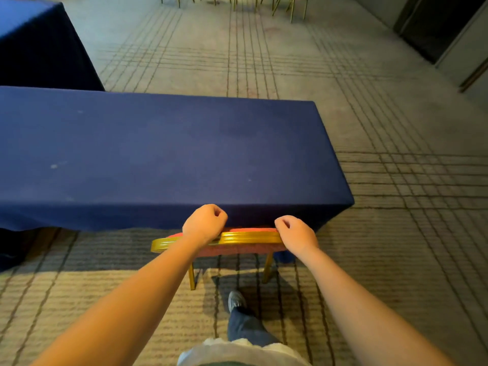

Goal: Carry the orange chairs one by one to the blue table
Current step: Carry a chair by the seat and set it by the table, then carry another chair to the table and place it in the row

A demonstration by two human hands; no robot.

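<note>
Now both hands on chair back at blue table (158, 149).
Left hand (204, 224) and right hand (295, 232) curled tight around orange chair (248, 237) gold top rail; seat tucked under tablecloth.

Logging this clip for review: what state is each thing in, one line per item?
orange chair: upright on the carpet, seat tucked under the table's edge
left hand: closed on the chair's gold backrest
right hand: closed on the backrest
blue table: cloth-covered
far chairs: standing, only legs visible
</note>
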